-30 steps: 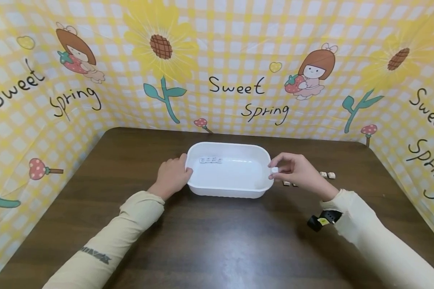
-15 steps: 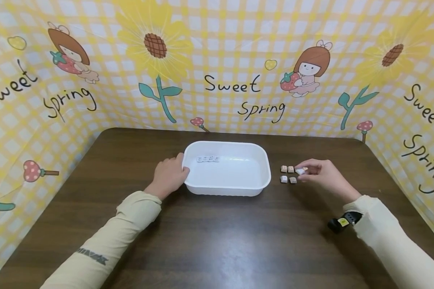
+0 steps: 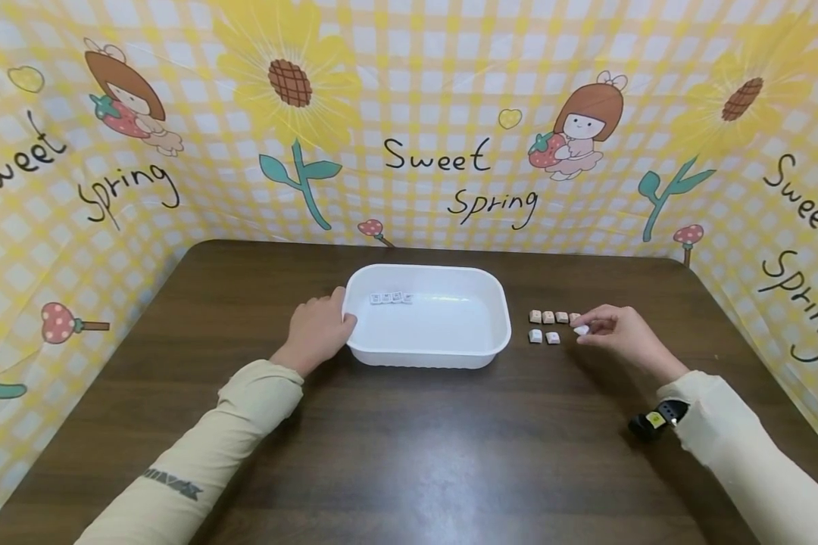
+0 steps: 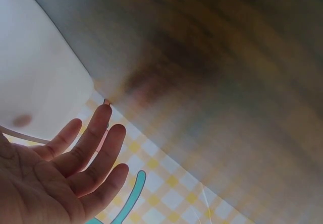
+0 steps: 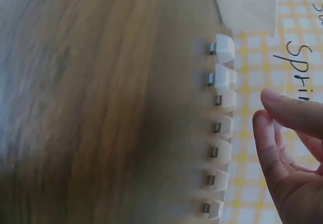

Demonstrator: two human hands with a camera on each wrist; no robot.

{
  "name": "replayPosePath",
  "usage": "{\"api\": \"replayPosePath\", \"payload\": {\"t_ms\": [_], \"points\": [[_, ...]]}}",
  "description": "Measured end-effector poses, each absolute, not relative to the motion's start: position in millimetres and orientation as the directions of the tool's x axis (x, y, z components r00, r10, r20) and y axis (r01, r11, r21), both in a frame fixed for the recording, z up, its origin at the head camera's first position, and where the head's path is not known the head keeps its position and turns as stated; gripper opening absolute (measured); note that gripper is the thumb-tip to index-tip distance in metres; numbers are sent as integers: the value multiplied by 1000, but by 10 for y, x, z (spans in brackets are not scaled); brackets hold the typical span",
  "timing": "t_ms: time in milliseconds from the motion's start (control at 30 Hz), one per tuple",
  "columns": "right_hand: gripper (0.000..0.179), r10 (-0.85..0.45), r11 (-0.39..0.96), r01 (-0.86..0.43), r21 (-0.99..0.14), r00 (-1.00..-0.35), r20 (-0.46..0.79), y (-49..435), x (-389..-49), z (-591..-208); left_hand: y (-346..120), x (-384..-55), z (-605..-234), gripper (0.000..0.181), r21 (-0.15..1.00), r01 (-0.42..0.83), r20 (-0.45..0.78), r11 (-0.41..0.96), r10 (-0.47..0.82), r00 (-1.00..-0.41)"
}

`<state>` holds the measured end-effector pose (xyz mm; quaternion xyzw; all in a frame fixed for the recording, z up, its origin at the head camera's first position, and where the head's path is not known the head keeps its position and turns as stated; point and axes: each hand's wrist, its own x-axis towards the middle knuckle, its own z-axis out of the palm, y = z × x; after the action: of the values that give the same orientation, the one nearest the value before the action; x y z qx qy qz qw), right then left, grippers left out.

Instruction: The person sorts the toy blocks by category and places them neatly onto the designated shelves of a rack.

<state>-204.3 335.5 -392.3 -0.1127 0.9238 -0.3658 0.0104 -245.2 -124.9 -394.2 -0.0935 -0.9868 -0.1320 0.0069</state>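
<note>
My left hand [image 3: 318, 330] grips the left rim of a white plastic tray [image 3: 429, 361], thumb over the edge and fingers along the outside. In the left wrist view its fingers [image 4: 103, 148] spread beside the tray wall [image 4: 45, 57]. Between thumb and fingertips, my right hand [image 3: 616, 333] pinches a small white keycap [image 3: 581, 331], close over the table at the right end of a front row. Two white keycaps, one [image 3: 535, 336] nearer the tray, lie in that row. Behind them runs a row of several beige keycaps [image 3: 548, 317], the last partly covered by my fingers.
Several white keycaps [image 3: 386, 298] lie in a line inside the tray, toward its back left. The dark wooden table [image 3: 409, 446] ends at a yellow checked cloth [image 3: 436, 91] behind and at both sides. A black strap [image 3: 657, 418] is on my right wrist.
My right hand has moved right, from the tray's right rim to the end of the front row, carrying the white keycap. The left hand stays on the tray.
</note>
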Motion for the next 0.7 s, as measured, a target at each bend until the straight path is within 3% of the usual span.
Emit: {"api": "replayPosePath", "payload": {"t_ms": [267,700], "points": [[21,-279,730,-222,-646,-960,14,3356,-2127,-4034,-1255,-2458,-3951,43,257,190,52,948,183,-982],[19,-237,791,-154,-592,-969,-65,3319,-2209,-4115,-1244,-2443,-3933,43,259,180,37,949,177,-984]]}}
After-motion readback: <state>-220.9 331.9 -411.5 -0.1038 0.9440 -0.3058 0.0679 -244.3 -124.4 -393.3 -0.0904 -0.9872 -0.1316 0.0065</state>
